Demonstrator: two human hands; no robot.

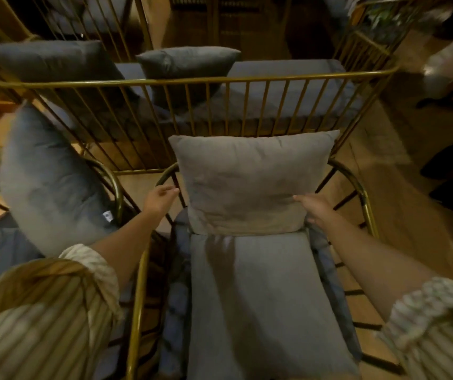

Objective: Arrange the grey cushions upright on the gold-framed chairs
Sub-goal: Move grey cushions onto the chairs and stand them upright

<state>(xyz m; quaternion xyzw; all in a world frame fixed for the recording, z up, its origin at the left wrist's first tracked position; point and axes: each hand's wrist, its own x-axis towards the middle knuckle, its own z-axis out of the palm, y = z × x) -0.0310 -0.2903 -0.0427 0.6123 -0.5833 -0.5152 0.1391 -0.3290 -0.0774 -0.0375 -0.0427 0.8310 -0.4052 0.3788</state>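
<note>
A grey cushion (250, 182) stands upright against the back of the gold-framed chair (362, 193) straight ahead, resting on its grey seat pad (261, 297). My left hand (159, 198) hovers just left of the cushion, fingers apart, holding nothing. My right hand (315, 208) touches the cushion's lower right corner with fingers spread. A second grey cushion (49, 182) leans upright on the neighbouring chair (117, 187) at the left. Two more grey cushions (52, 61) (189, 67) stand on the gold-framed sofa (192, 80) behind.
The sofa's gold rail and bars run across the middle just beyond the chair back. Wooden floor shows at the right, with dark furniture legs (450, 187). Another gold-framed piece (368, 42) stands at the back right.
</note>
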